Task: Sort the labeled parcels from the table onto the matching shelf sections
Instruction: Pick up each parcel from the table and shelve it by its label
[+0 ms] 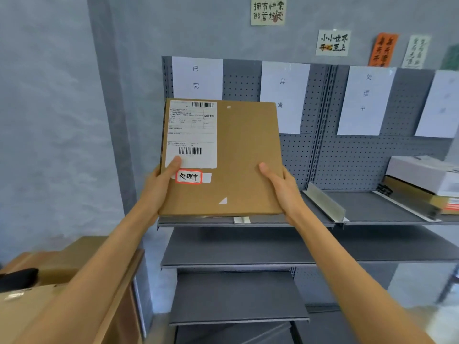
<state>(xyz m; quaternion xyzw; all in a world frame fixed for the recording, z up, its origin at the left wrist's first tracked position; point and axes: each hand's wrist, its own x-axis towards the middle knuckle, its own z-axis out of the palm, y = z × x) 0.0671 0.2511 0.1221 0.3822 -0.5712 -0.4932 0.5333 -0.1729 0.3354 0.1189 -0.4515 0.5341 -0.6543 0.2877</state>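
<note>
Both arms bare, extended forward and up, forearms converging. Left hand [159,184] grips the lower left edge of what it holds: thumb laid flat on the front face, fingers hidden behind. Right hand [280,187] mirrors it at the lower right edge, thumb forward.

Grey wall [49,120], paper notes [267,11] pinned up.

One head-worn view (wide-angle) looks forward and slightly down, close to the shelf [248,220].
</note>
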